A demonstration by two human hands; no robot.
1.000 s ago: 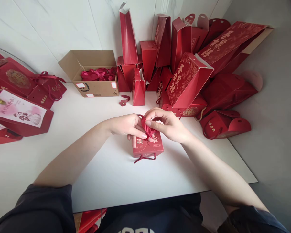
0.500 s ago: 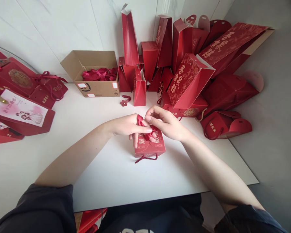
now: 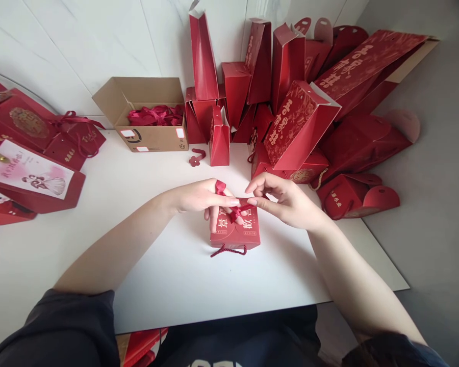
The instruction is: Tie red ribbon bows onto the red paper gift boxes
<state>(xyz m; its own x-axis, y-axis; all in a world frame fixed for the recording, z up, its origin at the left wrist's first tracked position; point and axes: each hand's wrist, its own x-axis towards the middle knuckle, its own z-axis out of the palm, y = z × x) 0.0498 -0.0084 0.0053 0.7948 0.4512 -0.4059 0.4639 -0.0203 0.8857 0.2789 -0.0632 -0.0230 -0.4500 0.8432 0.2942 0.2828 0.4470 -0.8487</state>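
Observation:
A small red gift box with gold characters and a red cord handle lies on the white table in front of me. A red ribbon crosses its top. My left hand pinches one loop of the ribbon over the box's left side. My right hand pinches the ribbon's other end with thumb and forefinger at the box's top right, its other fingers raised.
An open cardboard box of red ribbons stands at the back. Several red gift bags and boxes are heaped at the back right. More red bags lie at the left. A small red tag lies near the cardboard box.
My right hand has drawn away to the right, pulling the ribbon's end out sideways. The bunched ribbon over the box has flattened. My left hand stays in place.

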